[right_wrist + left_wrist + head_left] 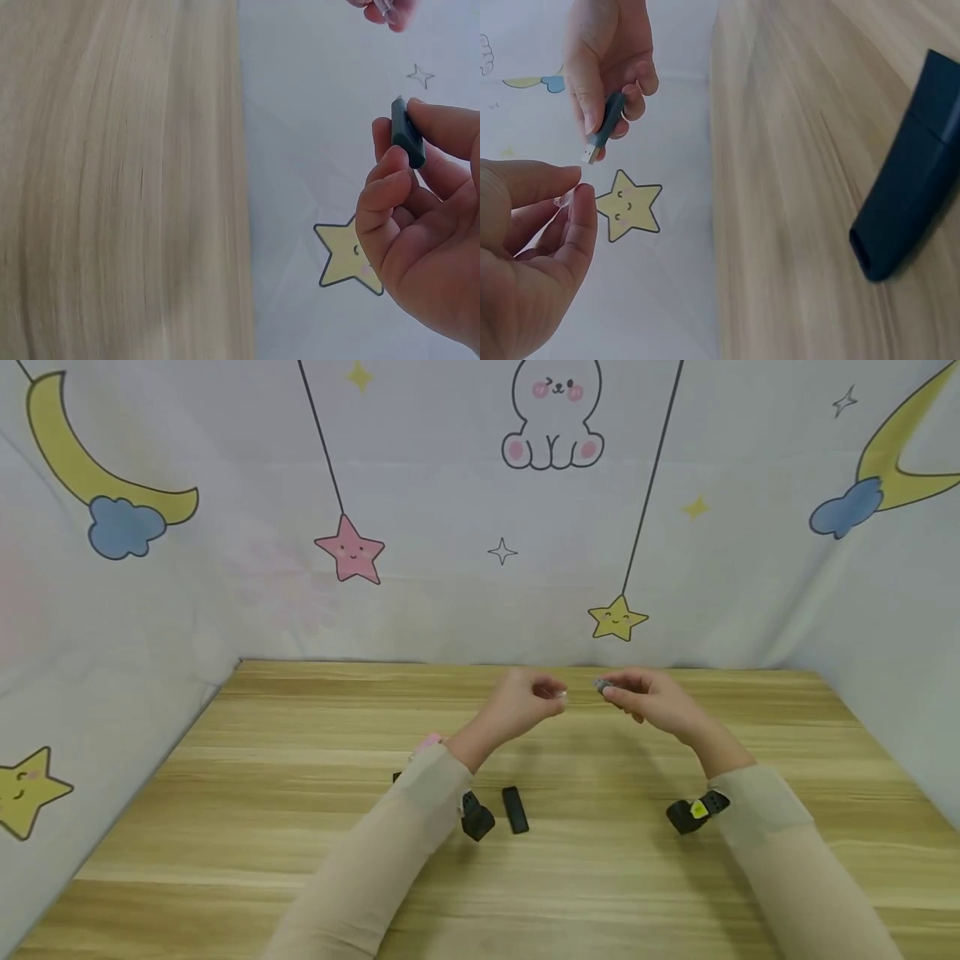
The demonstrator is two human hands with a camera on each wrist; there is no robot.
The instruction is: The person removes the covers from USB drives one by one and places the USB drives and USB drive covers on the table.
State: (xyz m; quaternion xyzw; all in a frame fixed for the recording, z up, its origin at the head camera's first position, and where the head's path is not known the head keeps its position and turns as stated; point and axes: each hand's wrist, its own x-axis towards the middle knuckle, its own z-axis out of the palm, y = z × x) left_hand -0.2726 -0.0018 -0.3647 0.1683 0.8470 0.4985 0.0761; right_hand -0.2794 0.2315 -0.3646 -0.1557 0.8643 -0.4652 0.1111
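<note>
Above the far side of the table, my right hand (654, 698) pinches a dark green USB stick (610, 120) between thumb and fingers. Its metal plug points toward my left hand (528, 700). Between the thumb and fingertips of that left hand is a small clear piece, perhaps a transparent cap (562, 200), mostly hidden by the fingers. A short gap separates the two things. On the table by the left wrist lies a slim black stick (515, 810) with a seam across it and a hole at one end.
Behind the left forearm a pink item (430, 742) and a black item (397, 776) lie partly hidden on the wooden table (300, 827). A printed white cloth (450, 602) stands along the table's back and sides.
</note>
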